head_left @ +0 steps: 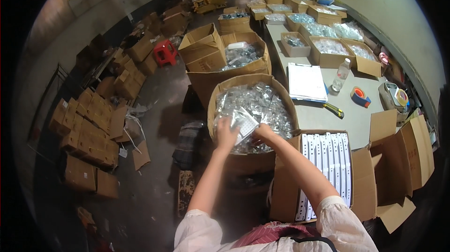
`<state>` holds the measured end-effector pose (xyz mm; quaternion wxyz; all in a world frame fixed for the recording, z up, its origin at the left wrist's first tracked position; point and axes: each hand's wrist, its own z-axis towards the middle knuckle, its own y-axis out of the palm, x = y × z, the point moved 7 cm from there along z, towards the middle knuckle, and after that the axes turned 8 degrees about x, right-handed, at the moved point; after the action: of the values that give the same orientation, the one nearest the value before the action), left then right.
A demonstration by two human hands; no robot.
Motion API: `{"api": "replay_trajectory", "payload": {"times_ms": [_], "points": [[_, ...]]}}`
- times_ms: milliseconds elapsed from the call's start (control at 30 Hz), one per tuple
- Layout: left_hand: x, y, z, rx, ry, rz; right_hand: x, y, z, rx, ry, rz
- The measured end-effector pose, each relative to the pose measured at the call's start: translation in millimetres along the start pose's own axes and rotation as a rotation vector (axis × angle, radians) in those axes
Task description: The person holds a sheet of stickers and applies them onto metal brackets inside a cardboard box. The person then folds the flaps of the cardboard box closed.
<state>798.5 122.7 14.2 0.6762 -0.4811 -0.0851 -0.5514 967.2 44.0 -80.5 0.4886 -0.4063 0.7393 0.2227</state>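
Over a large round-cornered carton full of small clear plastic packets, both my hands work close together. My left hand is closed on the left side of a clear plastic bag with a white dotted card in it. Against the card's lower right edge, my right hand has its fingers curled; what they grip is hidden. Below my right forearm stands an open box with a row of white hole-punched strips.
The table on the right holds a clipboard, a water bottle, tape rolls, a yellow cutter knife and boxes of bagged parts. An open carton stands right. Stacked cartons and a red stool are left.
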Motion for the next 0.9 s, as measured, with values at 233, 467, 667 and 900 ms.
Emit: {"api": "replay_trajectory", "payload": {"times_ms": [233, 467, 667, 900], "points": [[-22.5, -25.5, -37.3, 0.049, 0.011, 0.286, -113.3, -33.9, -194.0, -0.041, -0.699, -0.408], [65.0, -28.4, -90.8, -0.180, -0.013, -0.203, -67.7, -276.3, -305.6, 0.463, -0.454, -0.122], [110.4, -4.2, -159.0, -0.304, 0.125, -0.097, 41.9, -353.9, -346.2, 0.593, -0.151, -0.404], [128.4, 21.7, -219.4, -0.700, -0.483, -0.391, 75.8, -311.2, -341.6, 0.201, 0.147, 0.114]]}}
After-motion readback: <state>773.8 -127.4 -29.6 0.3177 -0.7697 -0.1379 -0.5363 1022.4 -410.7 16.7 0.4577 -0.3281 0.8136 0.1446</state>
